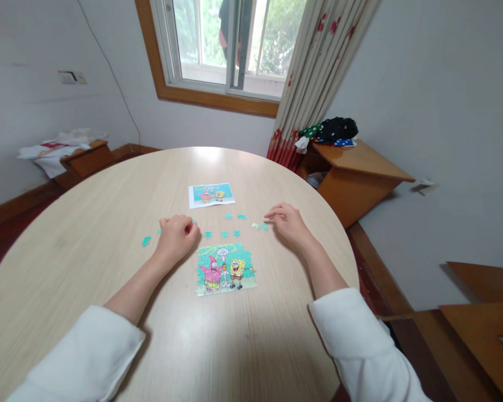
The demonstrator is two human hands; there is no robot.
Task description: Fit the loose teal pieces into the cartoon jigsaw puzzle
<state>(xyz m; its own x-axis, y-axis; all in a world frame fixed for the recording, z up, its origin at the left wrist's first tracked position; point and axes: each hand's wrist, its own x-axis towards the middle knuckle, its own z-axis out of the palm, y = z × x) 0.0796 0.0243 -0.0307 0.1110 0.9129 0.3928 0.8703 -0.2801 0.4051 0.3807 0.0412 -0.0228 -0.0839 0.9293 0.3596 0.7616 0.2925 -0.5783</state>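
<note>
A partly assembled jigsaw puzzle with cartoon figures lies flat before me, its top and right edges uneven. My left hand rests just beyond its upper left corner, curled into a loose fist; whatever is inside is hidden. Past the upper right corner, my right hand is open, fingers stretched over the table beside a pale piece and a teal piece. Several loose teal puzzle pieces lie between the hands. Another teal piece sits left of my left hand.
A printed reference picture lies farther back on the round wooden table. Behind it are a window and a curtain. At right, a wooden cabinet bears dark cloth; papers are piled at left.
</note>
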